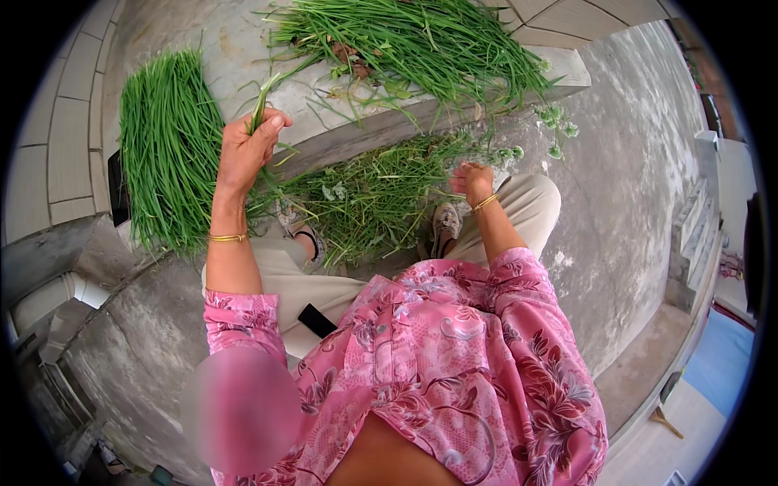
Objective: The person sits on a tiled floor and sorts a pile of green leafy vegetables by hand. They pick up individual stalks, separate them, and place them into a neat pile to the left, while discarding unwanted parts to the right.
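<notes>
My left hand (248, 149) is closed around a few stalks of garlic chives (261, 100), their pale ends pointing up past my thumb. Just left of that hand, long green chives lie in a neat, aligned bundle (170, 152) on the concrete ledge (234, 36). A larger, looser heap of chives (419, 42) spreads over the far part of the ledge, with brown clods of soil (352, 59) at its near edge. My right hand (474, 182) hangs above my right knee, fingers apart, and nothing shows in it. Discarded leaves and stems (377, 200) cover the ground between my shoes.
White flower heads (554, 124) on stalks stick out beyond the ledge's right end. A dark flat object (117, 188) lies partly under the aligned bundle. Concrete floor (620, 152) stretches to the right, towards small concrete steps (693, 243). Tiles (70, 149) border the ledge on the left.
</notes>
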Available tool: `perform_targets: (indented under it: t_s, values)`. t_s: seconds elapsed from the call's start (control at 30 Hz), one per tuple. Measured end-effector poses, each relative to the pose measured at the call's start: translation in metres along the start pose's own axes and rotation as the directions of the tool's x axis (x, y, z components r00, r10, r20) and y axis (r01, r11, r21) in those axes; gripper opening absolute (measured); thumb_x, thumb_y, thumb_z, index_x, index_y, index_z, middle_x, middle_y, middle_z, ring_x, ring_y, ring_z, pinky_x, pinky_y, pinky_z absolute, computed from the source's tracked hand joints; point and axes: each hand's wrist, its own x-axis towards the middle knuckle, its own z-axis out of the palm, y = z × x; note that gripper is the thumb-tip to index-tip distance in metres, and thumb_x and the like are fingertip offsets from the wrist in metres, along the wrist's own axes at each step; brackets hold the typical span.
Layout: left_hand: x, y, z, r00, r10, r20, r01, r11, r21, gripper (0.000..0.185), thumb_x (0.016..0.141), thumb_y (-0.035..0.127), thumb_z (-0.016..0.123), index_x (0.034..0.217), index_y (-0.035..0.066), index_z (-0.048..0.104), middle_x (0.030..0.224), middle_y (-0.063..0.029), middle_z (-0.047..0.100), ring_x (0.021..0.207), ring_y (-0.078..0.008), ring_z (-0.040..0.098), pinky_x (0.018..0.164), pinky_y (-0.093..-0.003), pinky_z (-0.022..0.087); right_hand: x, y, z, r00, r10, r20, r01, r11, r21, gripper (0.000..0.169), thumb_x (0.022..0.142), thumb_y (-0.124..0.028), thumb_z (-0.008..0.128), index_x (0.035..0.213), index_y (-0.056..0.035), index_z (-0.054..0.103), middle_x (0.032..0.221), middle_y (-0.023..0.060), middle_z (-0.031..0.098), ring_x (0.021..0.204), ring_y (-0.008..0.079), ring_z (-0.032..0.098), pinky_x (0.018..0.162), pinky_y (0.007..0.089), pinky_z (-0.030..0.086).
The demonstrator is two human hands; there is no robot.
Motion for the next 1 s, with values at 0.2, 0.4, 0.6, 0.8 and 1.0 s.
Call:
perform_targets:
  t_s: [0.2,0.4,0.6,0.8,1.0]
  values:
    - [0.005,0.007,0.010,1.000,0.002,0.006,-0.002,0.998,-0.058,0.022,0.088,0.022,0.059,0.085,0.000,0.061,0.054,0.0079,0.037,0.045,-0.0012,0.028,0.040,-0.0186,0.022,-0.049,-0.073,0.033,0.858,-0.488,0.161,0.506,0.857,-0.097,0.017,0.088,-0.012,0.054,0.092,0.0017,0.064,0.070,0.0053,0.063,0.049,0.0119,0.057,0.042,0.0235,0.044]
    - [0.010,0.007,0.014,1.000,0.001,0.010,0.000,0.996,-0.085,0.023,0.088,0.023,0.059,0.084,0.000,0.061,0.053,0.0079,0.037,0.047,-0.0018,0.029,0.042,-0.0197,0.023,-0.090,-0.164,0.095,0.265,-0.908,0.324,0.943,0.173,-0.286,0.012,0.082,-0.009,0.058,0.090,-0.0028,0.064,0.078,0.0107,0.064,0.065,0.0239,0.061,0.058,0.0318,0.048]
    - [0.011,0.011,0.012,0.999,0.031,-0.019,-0.033,0.992,-0.120,0.024,0.088,0.024,0.059,0.083,0.001,0.062,0.053,0.0075,0.038,0.047,-0.0019,0.030,0.042,-0.0198,0.023,-0.083,-0.201,0.154,0.050,-0.910,0.411,0.939,-0.098,-0.330,0.011,0.080,-0.015,0.061,0.084,-0.0051,0.064,0.079,0.0105,0.062,0.069,0.0292,0.061,0.060,0.0375,0.048]
    - [0.008,0.010,0.006,0.999,0.045,-0.001,-0.045,0.992,-0.121,0.024,0.088,0.025,0.059,0.084,0.001,0.062,0.054,0.0075,0.039,0.048,-0.0019,0.032,0.043,-0.0197,0.026,-0.083,-0.186,0.186,0.109,-0.781,0.615,0.785,-0.312,-0.535,0.025,0.074,-0.020,0.068,0.092,-0.0061,0.059,0.084,0.0124,0.056,0.066,0.0306,0.060,0.059,0.0379,0.050]
    - [0.007,0.011,0.010,0.997,0.081,0.009,-0.079,0.993,-0.086,0.023,0.088,0.022,0.058,0.084,0.000,0.060,0.053,0.0073,0.037,0.045,-0.0016,0.029,0.040,-0.0190,0.022,-0.062,-0.194,0.174,0.216,-0.713,0.667,0.748,-0.318,-0.582,0.016,0.069,-0.007,0.059,0.084,-0.0013,0.056,0.082,0.0200,0.057,0.065,0.0363,0.059,0.060,0.0437,0.049]
